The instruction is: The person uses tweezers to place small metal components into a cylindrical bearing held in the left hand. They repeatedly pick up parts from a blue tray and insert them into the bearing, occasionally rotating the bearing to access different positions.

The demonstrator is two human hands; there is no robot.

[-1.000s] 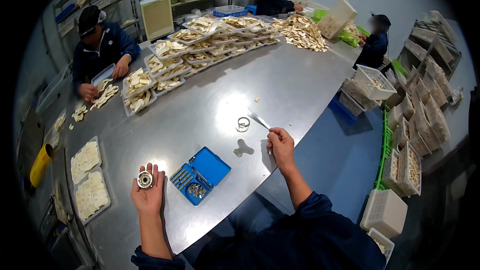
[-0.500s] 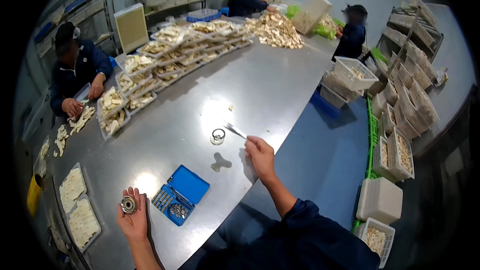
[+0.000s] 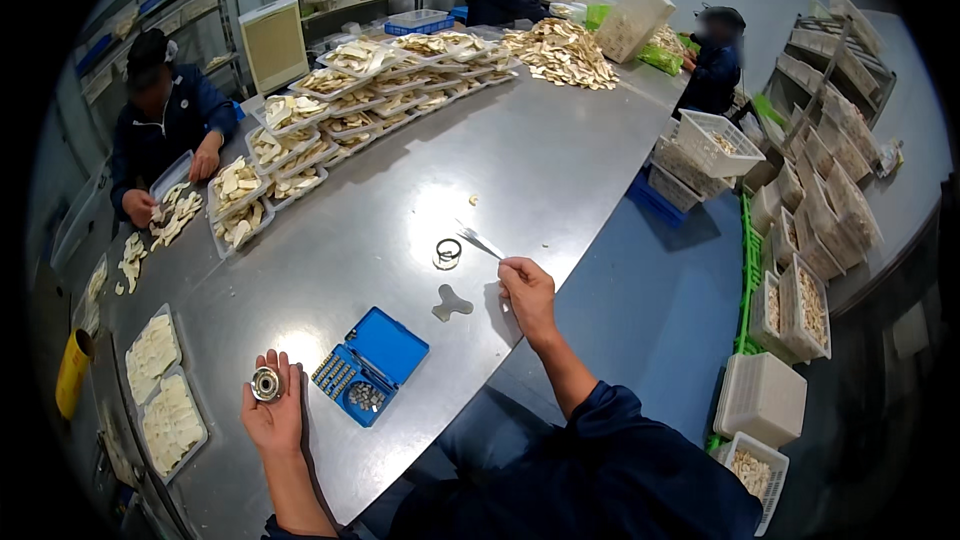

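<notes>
On the upturned palm of my left hand (image 3: 272, 425) lies a round metal part (image 3: 266, 384) with a hole in its middle; the fingers stretch out beside it. My right hand (image 3: 528, 292) pinches the near end of slim, pale tweezers (image 3: 482, 243), whose tips point away to the left above the steel table. Left of these tips lies a black ring (image 3: 447, 246) partly over a paler one. A flat three-lobed metal plate (image 3: 452, 302) rests nearer to me. Between my hands stands an open blue case (image 3: 388, 345), holding rows of small brass-coloured pieces and a heap of grey ones.
Trays of pale slices (image 3: 340, 100) are stacked along the far left of the steel table (image 3: 400, 180); two more trays (image 3: 168, 410) lie at its near left. A loose slice heap (image 3: 562, 52) lies farther off. Three co-workers stand around. Crates (image 3: 765, 400) line the floor at right.
The whole view has shifted slightly. The tweezers are turned a little, and both hands keep their holds. The co-worker at left has moved their hands apart.
</notes>
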